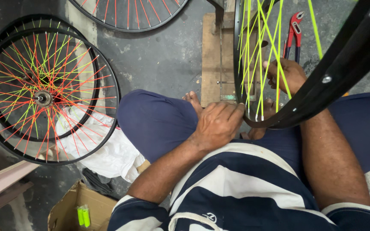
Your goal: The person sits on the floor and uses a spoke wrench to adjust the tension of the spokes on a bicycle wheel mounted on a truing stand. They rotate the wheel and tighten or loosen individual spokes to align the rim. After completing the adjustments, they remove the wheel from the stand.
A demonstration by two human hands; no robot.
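Observation:
I sit on the floor with a black bicycle rim (322, 92) standing upright between my knees, laced with neon yellow-green spokes (260, 55). My left hand (219, 124) grips the rim's lower left edge, fingers curled over it. My right hand (285, 75) reaches inside the wheel among the spokes, fingers closed around something small there; what it pinches is hidden by the spokes.
Two finished wheels with red and yellow spokes (43, 92) lie stacked at left on a white cloth (108, 154). Another wheel (129, 13) is at the top. A wooden board (213, 55) and red pliers (294, 32) lie ahead. A cardboard box (71, 211) sits at bottom left.

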